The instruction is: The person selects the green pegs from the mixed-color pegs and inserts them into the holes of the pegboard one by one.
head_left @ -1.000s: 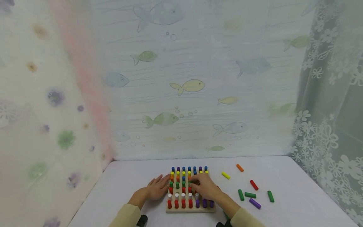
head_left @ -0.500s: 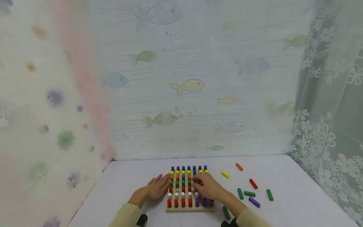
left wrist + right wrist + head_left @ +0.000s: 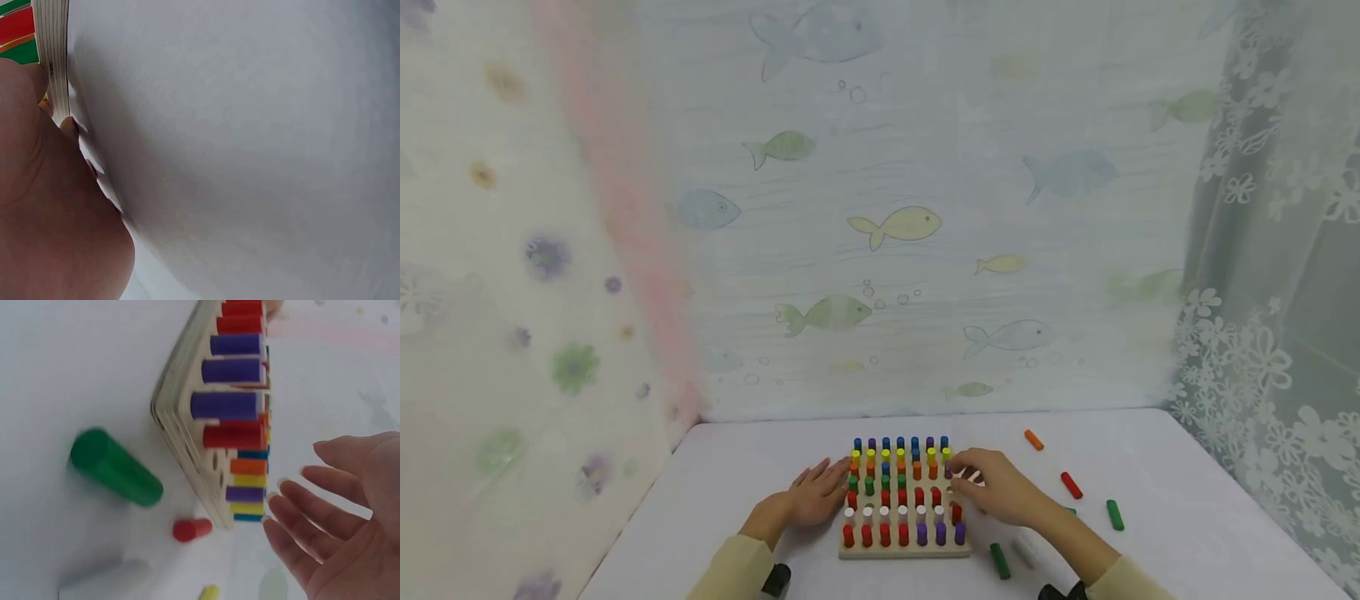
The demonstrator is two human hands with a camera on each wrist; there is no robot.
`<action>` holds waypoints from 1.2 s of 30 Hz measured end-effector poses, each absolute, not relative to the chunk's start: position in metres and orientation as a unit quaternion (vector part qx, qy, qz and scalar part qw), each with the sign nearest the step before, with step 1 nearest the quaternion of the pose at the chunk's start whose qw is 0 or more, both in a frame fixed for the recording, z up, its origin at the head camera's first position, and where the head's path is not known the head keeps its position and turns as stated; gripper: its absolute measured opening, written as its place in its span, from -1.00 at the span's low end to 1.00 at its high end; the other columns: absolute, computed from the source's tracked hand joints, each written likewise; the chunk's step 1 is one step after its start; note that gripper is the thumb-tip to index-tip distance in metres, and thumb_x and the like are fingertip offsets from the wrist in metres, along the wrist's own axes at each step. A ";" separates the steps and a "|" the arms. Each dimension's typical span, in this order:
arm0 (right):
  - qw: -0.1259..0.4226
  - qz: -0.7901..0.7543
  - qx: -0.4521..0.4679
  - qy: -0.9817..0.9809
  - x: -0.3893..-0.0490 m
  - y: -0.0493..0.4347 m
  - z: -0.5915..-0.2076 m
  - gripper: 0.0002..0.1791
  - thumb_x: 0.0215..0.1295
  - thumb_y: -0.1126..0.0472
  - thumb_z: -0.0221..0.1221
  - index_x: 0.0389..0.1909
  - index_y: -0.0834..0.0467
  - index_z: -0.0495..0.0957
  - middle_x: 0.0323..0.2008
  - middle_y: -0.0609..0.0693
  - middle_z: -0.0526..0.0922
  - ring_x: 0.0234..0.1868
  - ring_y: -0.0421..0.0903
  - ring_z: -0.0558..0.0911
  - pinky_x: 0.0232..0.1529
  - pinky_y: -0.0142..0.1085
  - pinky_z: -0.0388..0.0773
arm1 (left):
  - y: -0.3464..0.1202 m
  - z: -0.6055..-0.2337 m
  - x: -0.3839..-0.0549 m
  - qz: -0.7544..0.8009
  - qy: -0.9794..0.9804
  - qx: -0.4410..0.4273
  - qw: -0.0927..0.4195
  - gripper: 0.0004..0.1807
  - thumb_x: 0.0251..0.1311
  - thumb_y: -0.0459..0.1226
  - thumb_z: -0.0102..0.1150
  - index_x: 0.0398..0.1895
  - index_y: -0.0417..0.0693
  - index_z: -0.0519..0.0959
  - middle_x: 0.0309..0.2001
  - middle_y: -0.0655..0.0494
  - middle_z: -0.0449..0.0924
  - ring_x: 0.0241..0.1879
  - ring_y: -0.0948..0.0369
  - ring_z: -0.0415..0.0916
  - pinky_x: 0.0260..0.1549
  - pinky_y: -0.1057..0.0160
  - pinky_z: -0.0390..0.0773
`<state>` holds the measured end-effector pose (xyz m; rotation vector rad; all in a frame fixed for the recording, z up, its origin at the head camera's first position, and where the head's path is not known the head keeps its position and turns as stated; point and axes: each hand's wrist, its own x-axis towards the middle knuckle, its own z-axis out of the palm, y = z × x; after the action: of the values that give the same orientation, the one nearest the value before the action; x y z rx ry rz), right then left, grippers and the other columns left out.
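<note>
A wooden peg board (image 3: 910, 553) with rows of coloured pegs lies in front of me in the head view. My left hand (image 3: 814, 497) rests flat on the table, fingertips at the board's left edge. In the left wrist view, part of that hand (image 3: 56, 206) shows beside the board's side (image 3: 55, 56). My right hand (image 3: 1000, 487) hovers at the board's right edge, near a purple peg (image 3: 948, 471). The right wrist view shows this hand (image 3: 350, 519) with fingers spread and holding nothing. Some holes show in the green pegs' row, to the right of a green peg (image 3: 902, 482).
Loose pegs lie right of the board: an orange peg (image 3: 1033, 440), a red peg (image 3: 1071, 485), a green peg (image 3: 1115, 515) and a nearer green peg (image 3: 999, 561). A blurred white shape (image 3: 1030, 550) lies beside my right forearm. Another red peg (image 3: 192, 529) lies close to the board.
My right hand has moved right, from over the green pegs' row to the board's right edge. A green peg it was touching now stands uncovered. The left hand has stayed put.
</note>
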<state>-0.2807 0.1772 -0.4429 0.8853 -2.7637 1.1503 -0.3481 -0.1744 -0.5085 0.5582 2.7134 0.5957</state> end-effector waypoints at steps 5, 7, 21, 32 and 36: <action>0.022 0.350 0.257 -0.901 -0.272 0.205 -0.434 -0.71 0.46 0.16 0.23 0.07 0.24 0.61 0.00 0.09 0.68 -0.08 -0.07 0.63 -0.07 -0.20 0.67 | -0.174 -0.513 -0.350 0.210 0.945 0.196 0.155 -0.29 0.58 0.15 -0.30 0.64 0.03 0.08 0.63 0.05 0.05 0.62 -0.09 -0.18 0.53 -0.29 -0.21; 0.032 0.340 0.249 -0.906 -0.269 0.219 -0.431 -0.69 0.45 0.14 0.25 0.07 0.23 0.61 0.00 0.10 0.68 -0.09 -0.07 0.63 -0.07 -0.13 0.67 | -0.174 -0.518 -0.353 0.213 0.944 0.199 0.155 -0.26 0.57 0.19 -0.32 0.64 0.04 0.07 0.63 0.05 0.04 0.62 -0.09 -0.18 0.53 -0.28 -0.22; 0.038 0.311 0.101 -0.944 -0.264 0.307 -0.424 -0.60 0.40 0.19 0.26 0.11 0.39 0.55 0.00 0.26 0.64 -0.10 0.07 0.64 -0.25 -0.17 0.65 | -0.172 -0.516 -0.349 0.212 0.944 0.195 0.161 -0.28 0.58 0.16 -0.32 0.65 0.04 0.05 0.63 0.05 0.04 0.63 -0.09 -0.19 0.53 -0.28 -0.23; -0.026 0.302 0.028 -0.952 -0.264 0.352 -0.451 -0.56 0.40 0.12 0.25 0.05 0.44 0.54 -0.17 0.13 0.65 -0.12 0.11 0.64 -0.18 0.01 0.65 | -0.173 -0.516 -0.348 0.203 0.948 0.194 0.152 -0.25 0.57 0.20 -0.37 0.66 0.05 0.04 0.63 0.06 0.04 0.63 -0.08 -0.19 0.54 -0.27 -0.23; -0.063 0.304 -0.003 -0.951 -0.260 0.363 -0.457 -0.53 0.39 0.07 0.25 0.03 0.44 0.55 -0.16 0.13 0.64 -0.10 0.12 0.62 -0.16 0.04 0.63 | -0.173 -0.515 -0.346 0.204 0.947 0.197 0.149 -0.27 0.59 0.17 -0.38 0.65 0.00 0.06 0.63 0.02 0.05 0.62 -0.10 -0.17 0.53 -0.27 -0.20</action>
<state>-0.2602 0.3629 -0.4570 -0.0094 -3.1118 0.9953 -0.3462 -0.1728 -0.5148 0.5659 2.7238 0.5861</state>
